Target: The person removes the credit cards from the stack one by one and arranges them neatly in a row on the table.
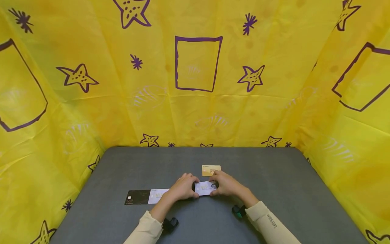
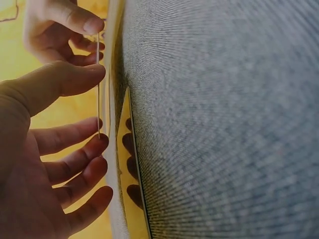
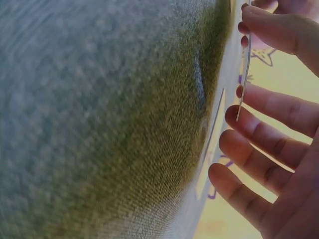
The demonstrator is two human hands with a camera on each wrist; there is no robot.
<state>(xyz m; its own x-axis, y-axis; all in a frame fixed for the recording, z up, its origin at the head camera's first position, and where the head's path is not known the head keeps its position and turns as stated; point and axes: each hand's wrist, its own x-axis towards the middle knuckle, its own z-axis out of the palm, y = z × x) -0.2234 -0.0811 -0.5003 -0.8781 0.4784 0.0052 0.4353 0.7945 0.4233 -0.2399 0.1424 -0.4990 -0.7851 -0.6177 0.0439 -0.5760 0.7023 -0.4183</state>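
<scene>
Both hands meet at table centre, close to the near edge. The left hand (image 1: 182,188) pinches the left end of a white card (image 1: 205,188), thumb on one face, fingers on the other; the right hand (image 1: 226,185) pinches the right end the same way. Neither hand is spread wide; each is narrowed to a fingertip grip on the card.

Wrist views: the white card (image 2: 98,84) shows edge-on as a thin line between thumb and fingers, clear of the grey table (image 2: 224,119). Same in the right wrist view, the card's edge (image 3: 244,74) running past the fingertips, with a gap to the cloth.

Judgement on doing this well: keep the pinch light and at the short ends only, so the card stays flat and does not bow; hold both ends level; keep fingertips off the printed face.

Card relative to hands: at 3 o'clock of the left hand and 9 o'clock of the right hand.

Farther out: a gold card (image 1: 211,169) lies flat at 12 o'clock of the held card, just beside the right fingertips. At 9 o'clock of the left hand, a second white card (image 1: 156,195) and a black card (image 1: 137,197) lie flat, overlapping. Beyond, a yellow star-printed backdrop (image 1: 195,67).
</scene>
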